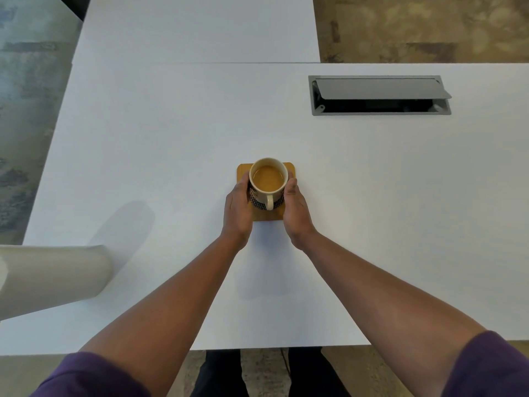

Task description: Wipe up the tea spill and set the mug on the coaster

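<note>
Hands cup a cream ceramic mug [268,181] of tea: left hand [237,209] and right hand [296,209] curl round its sides. It sits on the square wooden coaster [267,216]. White tabletop [171,138] shows no spill; the task looks nearly finished.

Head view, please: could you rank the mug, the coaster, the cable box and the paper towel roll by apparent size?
1. Cable box and paper towel roll: unsure, since the roll is nearer and cropped.
2. Coaster, partly covered.
3. Mug.
</note>
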